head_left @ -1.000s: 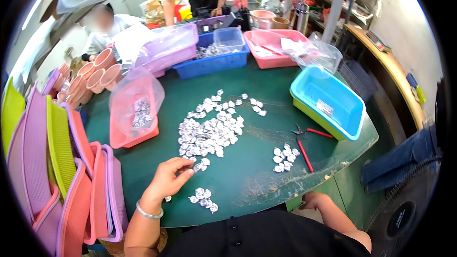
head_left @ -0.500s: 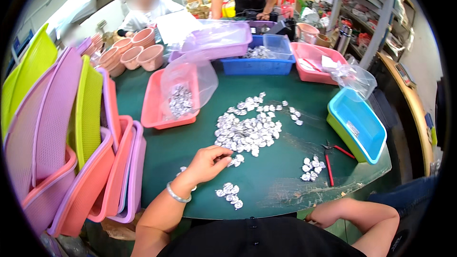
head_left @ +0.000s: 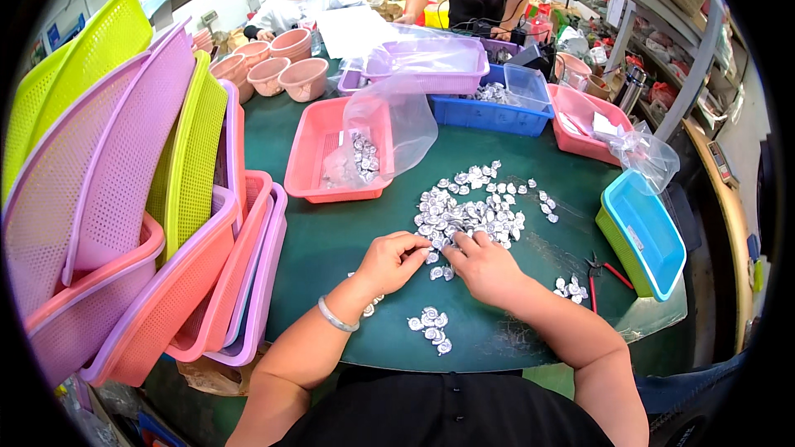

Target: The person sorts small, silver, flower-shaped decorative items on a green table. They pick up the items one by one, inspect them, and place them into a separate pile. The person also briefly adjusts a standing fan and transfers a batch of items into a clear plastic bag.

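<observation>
Small silvery rose-shaped pieces (head_left: 464, 213) lie in a loose pile on the green tabletop. At the pile's near left edge is my left hand (head_left: 387, 265), a bangle on its wrist. Its thumb and forefinger are closed in a pinch; what they hold, if anything, is too small to make out. My right hand (head_left: 484, 269) reaches onto the pile's near edge, fingers apart and bent down, fingertips touching the pieces. A few loose pieces (head_left: 431, 331) lie nearer to me, and more sit partly hidden beside my left wrist.
Red-handled pliers (head_left: 593, 285) lie at right by a small cluster of pieces (head_left: 570, 288) and a blue-and-green basin (head_left: 646, 232). A pink tray (head_left: 302, 149) with a plastic bag stands behind the pile. Stacked baskets (head_left: 195, 257) crowd the left. Two people are across the table.
My right hand has come up from the table's front edge onto the pile, beside my left hand. The left stays by the pile. The view has shifted, so the scene sits further right.
</observation>
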Available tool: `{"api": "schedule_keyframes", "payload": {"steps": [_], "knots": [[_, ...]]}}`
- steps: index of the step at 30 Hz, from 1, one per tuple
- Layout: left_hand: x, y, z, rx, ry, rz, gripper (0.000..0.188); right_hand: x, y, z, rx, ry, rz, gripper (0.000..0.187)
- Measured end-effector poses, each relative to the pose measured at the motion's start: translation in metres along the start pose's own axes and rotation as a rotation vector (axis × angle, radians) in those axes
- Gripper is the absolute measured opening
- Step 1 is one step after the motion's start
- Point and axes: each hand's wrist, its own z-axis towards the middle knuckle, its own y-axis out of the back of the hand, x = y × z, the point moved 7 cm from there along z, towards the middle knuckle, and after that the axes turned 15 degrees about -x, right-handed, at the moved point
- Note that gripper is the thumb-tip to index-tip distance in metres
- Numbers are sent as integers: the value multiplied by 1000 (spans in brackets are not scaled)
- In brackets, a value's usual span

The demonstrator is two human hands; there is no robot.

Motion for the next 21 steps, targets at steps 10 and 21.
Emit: {"api": "schedule_keyframes", "payload": {"steps": [10,21], "knots": [[-7,-14,3,61,-37,20,15,-21,-12,-5,-71,-131,248,23],[-8,-47,17,123,166,57,18,-70,-35,-27,-85,-768,884,24]]}}
